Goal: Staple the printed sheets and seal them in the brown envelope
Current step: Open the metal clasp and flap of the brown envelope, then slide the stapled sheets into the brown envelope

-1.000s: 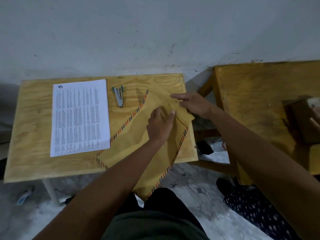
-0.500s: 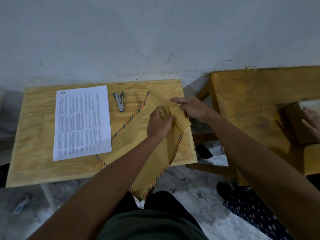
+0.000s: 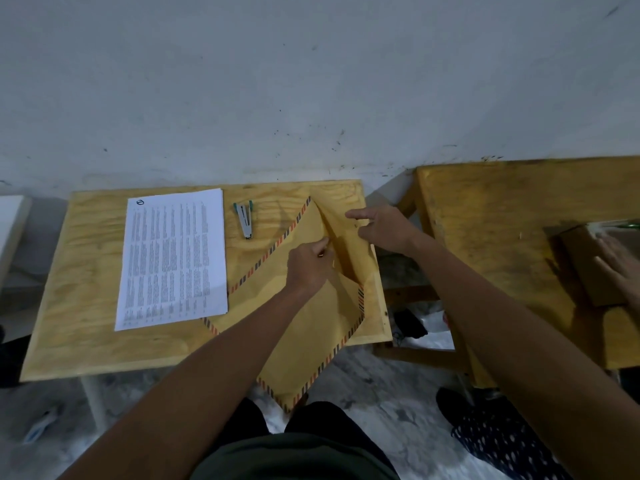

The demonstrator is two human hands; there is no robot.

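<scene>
- Centre frame: brown envelope [image 3: 304,327] lies diagonally on the wooden bench [image 3: 83,306], one corner overhanging.
- Left hand [image 3: 309,268] pinches the flap edge — right hand [image 3: 384,226], fingers spread, holds the flap.
- Printed sheets [image 3: 173,258] and stapler [image 3: 245,220] lie upper left.

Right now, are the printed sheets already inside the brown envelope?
No, the printed sheets lie flat on the table left of the brown envelope, whose flap both hands are handling.

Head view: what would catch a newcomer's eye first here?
The brown envelope with striped edging lies slantwise over the small table's right half, one corner hanging off the near edge, with the left hand and right hand working its flap. The printed sheets lie left, the stapler between.
</scene>
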